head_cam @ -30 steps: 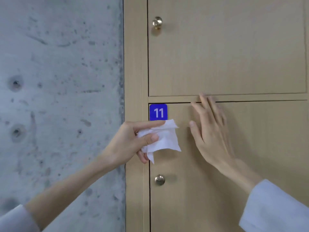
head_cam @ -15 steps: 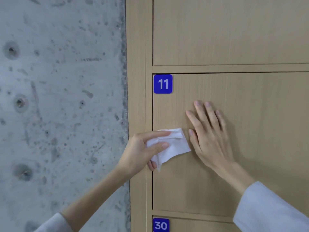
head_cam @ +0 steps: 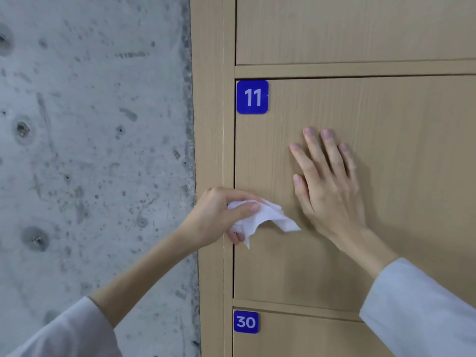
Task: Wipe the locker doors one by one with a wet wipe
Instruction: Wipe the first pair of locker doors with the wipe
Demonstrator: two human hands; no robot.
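A tan wooden locker door (head_cam: pixel 386 119) carries a blue plate marked 11 (head_cam: pixel 252 97) in its upper left corner. My left hand (head_cam: pixel 219 215) grips a crumpled white wet wipe (head_cam: pixel 265 217) against the door's left edge, about halfway down. My right hand (head_cam: pixel 327 181) lies flat on the door with straight, spread fingers, just right of the wipe. The door's knob is hidden.
Another locker door (head_cam: pixel 360 29) sits above, and a door with a blue plate marked 30 (head_cam: pixel 246 322) sits below. The locker frame (head_cam: pixel 212 124) runs down the left side. A rough grey concrete wall (head_cam: pixel 90 150) fills the left half of the view.
Both hands have slid down door 11, from beside its number plate to mid-door. The view has tilted down: the upper door's knob left the frame and plate 30 appeared.
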